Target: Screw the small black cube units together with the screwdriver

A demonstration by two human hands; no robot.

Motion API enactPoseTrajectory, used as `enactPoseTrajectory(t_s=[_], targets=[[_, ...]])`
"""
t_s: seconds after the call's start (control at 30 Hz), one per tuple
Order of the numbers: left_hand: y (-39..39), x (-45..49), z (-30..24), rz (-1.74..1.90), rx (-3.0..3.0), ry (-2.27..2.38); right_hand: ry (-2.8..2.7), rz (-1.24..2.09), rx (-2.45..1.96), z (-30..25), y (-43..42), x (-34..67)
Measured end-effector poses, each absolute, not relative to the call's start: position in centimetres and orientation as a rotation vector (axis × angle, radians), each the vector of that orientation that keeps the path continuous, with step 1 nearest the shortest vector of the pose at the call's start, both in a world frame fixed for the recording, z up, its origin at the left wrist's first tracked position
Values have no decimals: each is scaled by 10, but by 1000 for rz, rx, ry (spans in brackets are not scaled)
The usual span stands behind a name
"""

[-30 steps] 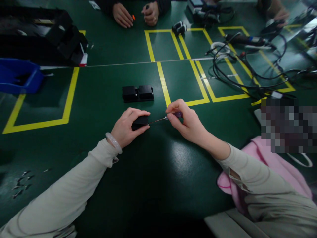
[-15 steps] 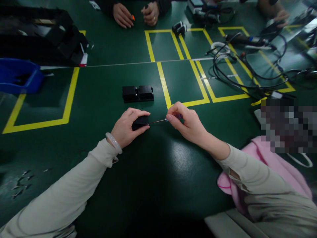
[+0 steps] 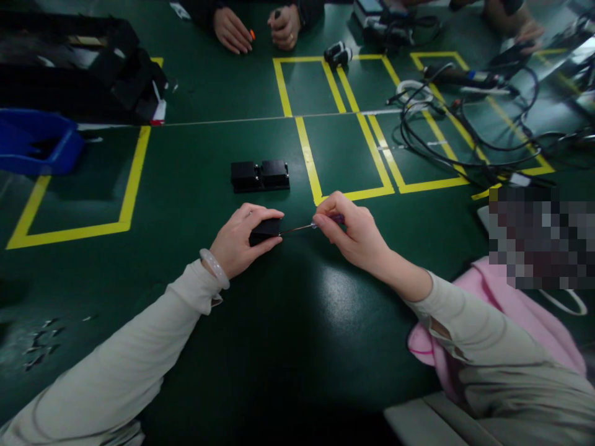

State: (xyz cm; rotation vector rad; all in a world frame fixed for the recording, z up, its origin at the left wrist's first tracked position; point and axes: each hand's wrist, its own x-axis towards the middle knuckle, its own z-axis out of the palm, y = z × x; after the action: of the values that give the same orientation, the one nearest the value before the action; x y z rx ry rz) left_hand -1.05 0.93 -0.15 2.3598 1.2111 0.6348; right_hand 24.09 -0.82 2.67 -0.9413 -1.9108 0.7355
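Green work table, yellow tape outlines, a thin seam running across it; black cables spread toward the table's right edge, blue bin by its left edge. Co-worker's hands at the far edge, apart from this work.

Black block sits on the table's near half, just left of and below the near-left corner of the middle yellow tape outline (image 3: 307, 158). Left hand (image 3: 235, 240) is clamped around the black block (image 3: 264, 228), thumb on the near side, fingers on the far side. Right hand (image 3: 349, 228) has fingertips pinched together on a screwdriver (image 3: 298, 228), its shaft reaching the block's right end. Whether the tip is seated — can't tell, too small.

Black two-part piece (image 3: 243, 176) lies just beyond the left hand. Loose metal bits (image 3: 32, 364) toward the table's near-left corner.

Doing it well, my judgement: shaft square to the block's end face, light push along the shaft, turn with fingertips only. Left grip should be firm enough to stop the block twisting — fingertips clear of the tip, since a slip would hit them first.
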Motion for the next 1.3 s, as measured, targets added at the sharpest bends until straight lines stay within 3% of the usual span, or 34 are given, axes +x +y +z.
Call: enactPoseTrajectory(t_s=[1.3], targets=[[9, -10, -2, 626, 2358, 1179, -1926, 751, -923, 28, -8, 241]])
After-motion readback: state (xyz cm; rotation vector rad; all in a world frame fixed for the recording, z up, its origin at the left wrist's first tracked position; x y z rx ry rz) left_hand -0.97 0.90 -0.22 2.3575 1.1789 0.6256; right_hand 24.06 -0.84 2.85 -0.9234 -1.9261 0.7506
